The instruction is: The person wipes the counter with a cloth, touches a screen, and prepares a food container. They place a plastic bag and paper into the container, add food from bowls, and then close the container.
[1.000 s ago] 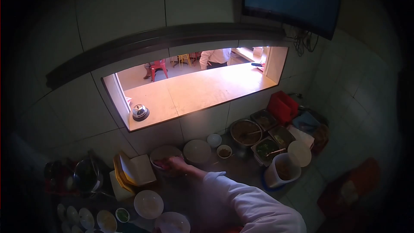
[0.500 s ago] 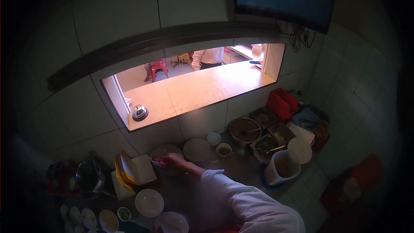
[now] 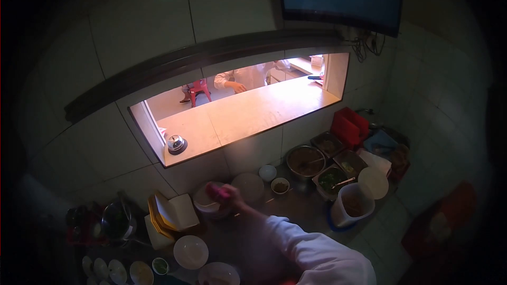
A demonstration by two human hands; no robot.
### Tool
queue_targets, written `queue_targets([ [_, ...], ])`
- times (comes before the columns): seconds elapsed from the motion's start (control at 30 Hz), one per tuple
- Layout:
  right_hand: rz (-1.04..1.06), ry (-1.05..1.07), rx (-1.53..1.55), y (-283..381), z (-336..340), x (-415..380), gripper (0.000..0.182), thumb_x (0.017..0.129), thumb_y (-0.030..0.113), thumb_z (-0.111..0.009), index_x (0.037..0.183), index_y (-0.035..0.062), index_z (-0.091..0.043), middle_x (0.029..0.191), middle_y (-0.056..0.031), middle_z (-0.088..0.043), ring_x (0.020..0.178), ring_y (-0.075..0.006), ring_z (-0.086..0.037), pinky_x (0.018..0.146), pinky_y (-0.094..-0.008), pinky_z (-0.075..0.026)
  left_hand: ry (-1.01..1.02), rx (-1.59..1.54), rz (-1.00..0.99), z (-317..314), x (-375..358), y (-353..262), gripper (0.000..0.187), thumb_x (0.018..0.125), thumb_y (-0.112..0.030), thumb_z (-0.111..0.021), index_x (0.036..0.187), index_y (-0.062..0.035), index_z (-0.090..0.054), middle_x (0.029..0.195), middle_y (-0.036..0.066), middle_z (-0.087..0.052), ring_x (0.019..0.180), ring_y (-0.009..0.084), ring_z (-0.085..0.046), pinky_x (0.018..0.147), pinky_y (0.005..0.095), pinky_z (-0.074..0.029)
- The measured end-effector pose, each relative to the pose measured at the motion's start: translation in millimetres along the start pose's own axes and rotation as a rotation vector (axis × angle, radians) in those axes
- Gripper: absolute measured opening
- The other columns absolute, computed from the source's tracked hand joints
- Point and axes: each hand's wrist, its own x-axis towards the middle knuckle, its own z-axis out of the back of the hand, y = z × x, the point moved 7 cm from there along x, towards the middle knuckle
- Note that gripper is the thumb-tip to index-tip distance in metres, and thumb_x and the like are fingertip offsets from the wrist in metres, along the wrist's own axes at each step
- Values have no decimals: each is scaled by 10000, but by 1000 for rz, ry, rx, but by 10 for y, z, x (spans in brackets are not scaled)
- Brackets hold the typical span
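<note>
My right hand (image 3: 231, 194) reaches forward over the counter, its fingers closed around a small magenta thing (image 3: 217, 192) whose kind I cannot make out. Beneath it stands a pale, wide bowl or stack of plates (image 3: 205, 206), partly hidden by the hand. Close by on the right is another round pale dish (image 3: 248, 187). A white bowl (image 3: 190, 252) stands nearer to me, with another white bowl (image 3: 219, 273) at the bottom edge. My left hand is not in view.
A yellow-and-white stack of square containers (image 3: 177, 214) stands left of the bowls. Small bowls (image 3: 117, 272) line the lower left. Food pans (image 3: 331, 179), a large metal bowl (image 3: 305, 161) and a clear tub (image 3: 355, 206) crowd the right. A bell (image 3: 176, 144) sits on the hatch ledge (image 3: 248, 121); another person (image 3: 253, 76) stands beyond.
My right hand has lifted slightly off the dish, and the magenta thing shows more plainly. Beyond the hatch, the other person has leaned in with a hand near the ledge. The camera has shifted slightly.
</note>
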Motion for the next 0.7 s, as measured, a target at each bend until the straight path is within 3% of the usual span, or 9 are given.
queue_targets([
  [0.1, -1, -349, -87, 606, 385, -112, 258, 825, 311, -689, 814, 84, -567, 831, -70, -614, 704, -153, -598, 593, -362, -488, -39, -18, -14, -105, 50, 62, 596, 929, -498, -435, 1182, 25, -566, 945, 317, -630, 922, 484, -596, 794, 527, -459],
  [0.17, 426, -580, -840, 799, 823, -45, 240, 780, 262, -702, 823, 75, -558, 886, -126, -621, 757, -284, -627, 661, -392, -509, -33, -49, -24, -54, 43, 18, 514, 922, -413, -488, 1162, 33, -573, 991, 284, -637, 936, 438, -616, 803, 488, -475],
  [0.27, 228, -564, -1171, 667, 1226, -14, 229, 785, 278, -678, 894, 82, -629, 1034, -153, -632, 852, -333, -632, 715, -424, -506, -11, -127, -3, 38, 104, -101, 473, 863, -376, -592, 1106, 29, -581, 953, 294, -637, 918, 466, -609, 761, 511, -486],
  [0.43, 98, 111, -1804, 53, 1034, -277, 443, 806, 318, -637, 1167, 62, -626, 1378, -250, -434, 1291, -408, -398, 1023, -455, -378, -31, -76, 11, 87, 97, -127, 444, 867, -362, -595, 1074, 30, -581, 904, 279, -648, 881, 466, -620, 741, 519, -482],
  [0.53, 100, 191, -1474, -85, 905, -310, 424, 806, 315, -612, 1098, 10, -651, 1458, -261, -313, 1389, -433, -205, 1109, -461, -258, -41, -40, 3, 70, 102, -118, 415, 868, -336, -603, 1054, 34, -579, 894, 281, -646, 873, 469, -619, 733, 522, -480],
  [0.57, 91, 201, -1470, -206, 940, -292, 424, 806, 315, -612, 1098, 10, -651, 1458, -261, -313, 1389, -433, -205, 1109, -461, -258, -30, -73, -4, 56, 113, -99, 409, 871, -331, -603, 1052, 35, -579, 899, 280, -647, 875, 467, -619, 736, 523, -479],
  [0.63, 578, 115, -1663, -165, 834, -272, 355, 804, 305, -591, 950, 2, -705, 1293, -280, -507, 1260, -409, -444, 1025, -470, -379, -19, -104, -3, 42, 111, -89, 403, 874, -327, -602, 1050, 36, -580, 904, 280, -647, 877, 466, -619, 739, 523, -479],
  [0.67, 574, 122, -1658, -79, 768, -252, 355, 804, 305, -591, 950, 2, -705, 1293, -280, -507, 1260, -409, -444, 1025, -470, -379, -14, -92, -2, 49, 109, -100, 406, 876, -324, -600, 1059, 38, -580, 920, 285, -643, 892, 467, -615, 752, 522, -477],
  [0.7, 188, 281, -1629, -191, 811, -155, 307, 801, 285, -585, 890, 22, -716, 1147, -254, -588, 1126, -385, -543, 946, -464, -438, -10, -81, -6, 54, 113, -105, 408, 879, -321, -597, 1069, 40, -579, 936, 289, -640, 907, 468, -611, 766, 520, -476],
])
